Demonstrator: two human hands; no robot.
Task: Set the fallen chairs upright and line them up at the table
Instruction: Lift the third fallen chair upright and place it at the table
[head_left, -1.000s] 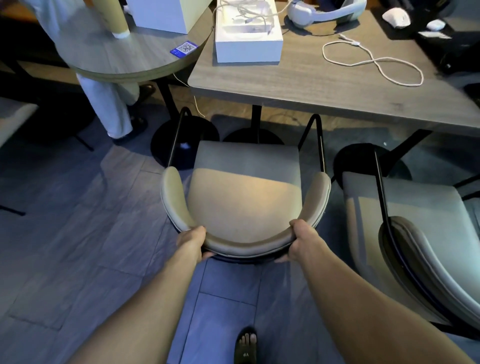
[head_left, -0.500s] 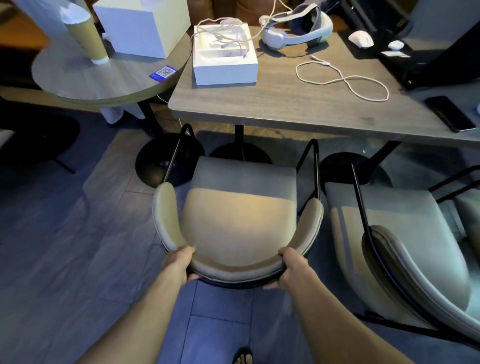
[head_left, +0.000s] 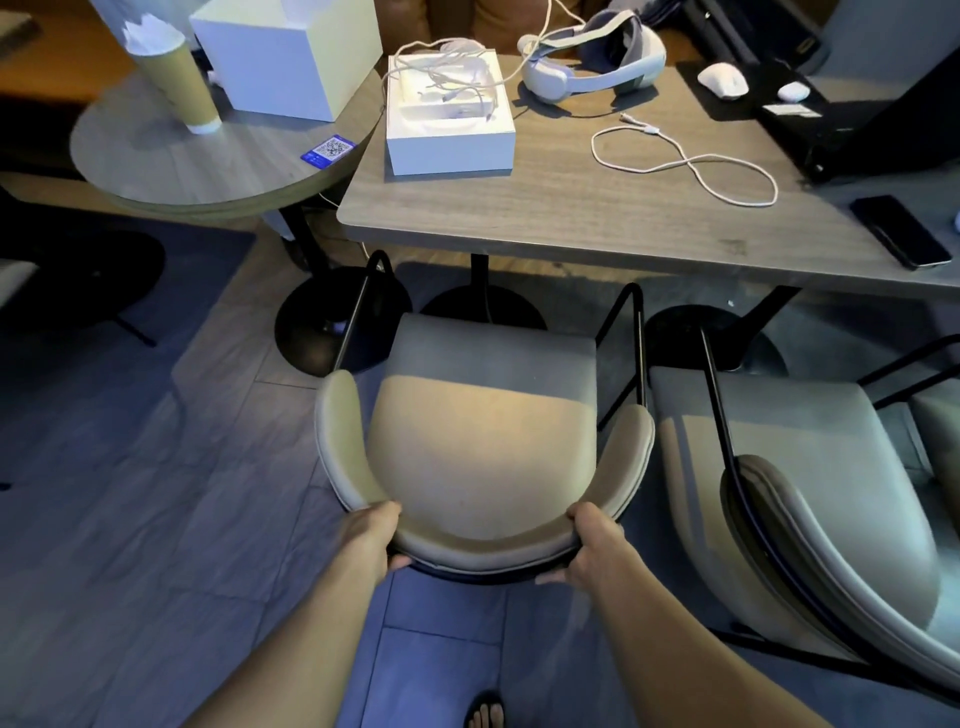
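A beige padded chair (head_left: 483, 441) with black metal legs stands upright in front of me, its seat facing the rectangular wooden table (head_left: 561, 208). My left hand (head_left: 371, 532) grips the left part of its curved backrest. My right hand (head_left: 595, 545) grips the right part of the same backrest. A second beige chair (head_left: 800, 467) stands to the right, close beside the first one, also facing the table.
A round table (head_left: 208, 166) with a paper cup and a white box stands at the back left. On the rectangular table lie a white open box (head_left: 449, 117), a headset, a white cable, a phone (head_left: 901, 231) and a laptop. Black pedestal bases sit under both tables.
The chair has slid forward toward the table with both hands on its backrest. A person's legs near the round table have gone from view.
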